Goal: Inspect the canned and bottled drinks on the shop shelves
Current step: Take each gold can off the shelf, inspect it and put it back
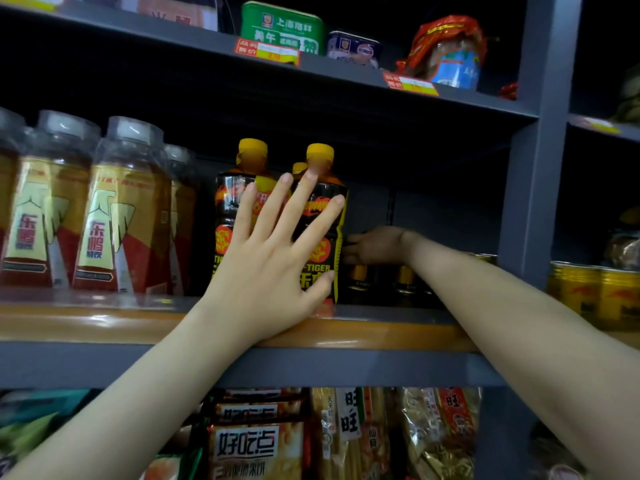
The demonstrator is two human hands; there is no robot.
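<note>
Black-and-yellow energy drink bottles (325,188) with yellow caps stand in the middle of the shelf (398,332). My left hand (270,258) lies flat against their fronts, fingers straight and spread. My right hand (375,245) reaches deep into the dark shelf to the right of them, above small bottles with gold caps (358,275). Its fingers point toward the black bottles; whether they grip anything is lost in shadow. Red-and-gold bottles (114,223) with clear caps fill the shelf's left part.
Gold cans (595,292) stand in the bay to the right of a grey upright post (536,168). Tins (282,27) and a wrapped jar (450,53) sit on the shelf above. Snack packets (259,441) fill the shelf below.
</note>
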